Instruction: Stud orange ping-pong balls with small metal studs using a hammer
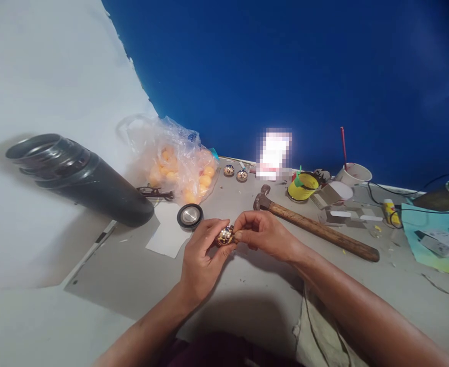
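Note:
My left hand (199,257) is closed around a small round ball (225,234) patterned in gold, dark and shiny silver pieces. It is held above the grey table, near the middle of the view. At the ball's right side, my right hand (265,233) pinches thumb and forefinger together; whatever lies between those fingertips is too small to make out. Two similar patterned balls, one (228,170) slightly left of the other (242,176), rest farther back. Just left of my hands is a round black and steel lid (190,217).
A dark flask (94,181) stands at the left beside white paper (165,237). Behind are a clear bag (174,148) of orange balls and a blurred bright patch. A hammer (316,224) lies to the right, near a yellow cup (303,187) and a white cup (356,175).

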Tool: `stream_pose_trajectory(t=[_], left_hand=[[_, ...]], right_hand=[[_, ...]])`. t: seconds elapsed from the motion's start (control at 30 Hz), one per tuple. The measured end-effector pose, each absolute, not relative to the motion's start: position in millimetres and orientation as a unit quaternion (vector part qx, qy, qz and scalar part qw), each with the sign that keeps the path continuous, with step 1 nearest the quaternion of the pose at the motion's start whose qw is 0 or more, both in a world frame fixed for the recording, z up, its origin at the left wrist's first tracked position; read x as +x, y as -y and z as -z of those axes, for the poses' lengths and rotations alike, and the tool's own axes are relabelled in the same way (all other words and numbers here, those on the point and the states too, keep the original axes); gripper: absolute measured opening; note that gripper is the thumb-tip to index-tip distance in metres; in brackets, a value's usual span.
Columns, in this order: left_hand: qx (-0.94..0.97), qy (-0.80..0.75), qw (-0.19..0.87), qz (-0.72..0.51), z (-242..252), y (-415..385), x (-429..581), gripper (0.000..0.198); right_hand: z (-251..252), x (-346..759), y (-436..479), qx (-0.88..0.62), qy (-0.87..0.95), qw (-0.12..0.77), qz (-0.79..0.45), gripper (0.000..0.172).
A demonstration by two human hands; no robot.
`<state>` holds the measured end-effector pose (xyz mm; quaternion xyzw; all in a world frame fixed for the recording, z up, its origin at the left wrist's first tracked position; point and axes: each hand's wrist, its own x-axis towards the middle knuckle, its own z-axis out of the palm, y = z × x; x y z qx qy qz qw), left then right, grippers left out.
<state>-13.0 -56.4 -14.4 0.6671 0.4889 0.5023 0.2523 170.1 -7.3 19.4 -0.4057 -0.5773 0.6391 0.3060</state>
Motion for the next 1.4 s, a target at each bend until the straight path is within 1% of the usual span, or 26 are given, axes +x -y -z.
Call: stream_pose_trajectory(t=[0.07,0.13,0.2,0.27,0.4,0.47,0.53,0.63,0.73,0.87,1.03,1.13,1.23,1.33,1.4], left_hand=[[0.672,-0.481,0.249,-0.505,15.3,56.7,-12.6,0.037],[0.661,-0.485,0.276,-0.502,13.7,56.8,-11.4,0.037],[0.63,-0.486,0.342,-0.5,9.8,56.7,-9.6,0.036],[0.58,-0.479,0.434,-0.496,5.4,56.2,-8.3,0.036],[0.47,-0.447,0.601,-0.467,3.0,53.1,-10.0,0.042],[0.427,-0.42,0.657,-0.459,4.9,51.0,-12.3,0.046],[0.396,-0.395,0.687,-0.464,5.8,49.4,-14.0,0.049],[0.361,-0.375,0.706,-0.48,2.0,48.8,-14.4,0.048],[0.342,-0.362,0.714,-0.492,-4.2,49.4,-13.4,0.043],[0.331,-0.365,0.714,-0.498,-6.1,48.8,-13.4,0.032],[0.305,-0.383,0.709,-0.508,-2.9,47.3,-13.9,0.032],[0.299,-0.39,0.705,-0.511,-3.1,47.2,-13.6,0.032],[0.3,-0.389,0.703,-0.514,-4.4,47.1,-13.0,0.034],[0.301,-0.395,0.697,-0.517,-4.6,46.8,-11.9,0.035],[0.304,-0.411,0.688,-0.516,-3.4,46.7,-11.3,0.039]], right_hand=[[-19.2,170.8,7.1,-0.406,0.575,0.296,-0.646,0.017],[-18.6,171.9,6.9,-0.4,0.57,0.285,-0.659,0.02],[-18.3,173.5,6.7,-0.386,0.567,0.277,-0.673,0.025],[-19.1,175.7,6.2,-0.379,0.578,0.281,-0.666,0.028],[-26.1,183.9,2.4,-0.377,0.62,0.294,-0.622,0.026],[-31.3,189.5,-0.7,-0.382,0.639,0.303,-0.595,0.025],[-34.7,194.0,-3.2,-0.411,0.671,0.314,-0.531,0.022],[-32.5,194.5,-3.2,-0.467,0.738,0.294,-0.389,0.014],[-24.5,188.3,0.5,-0.49,0.799,0.23,-0.26,0.011],[-23.4,184.0,2.7,-0.507,0.839,0.131,-0.149,0.012],[-38.8,205.0,-8.5,-0.588,0.808,-0.012,-0.022,0.019],[-37.4,223.5,-20.0,-0.619,0.781,-0.082,0.004,0.027],[-25.1,235.0,-31.1,-0.628,0.767,-0.126,-0.03,0.035],[-12.8,237.7,-39.2,-0.634,0.759,-0.134,-0.065,0.032],[-9.4,236.4,-42.3,-0.635,0.759,-0.123,-0.075,0.029]])
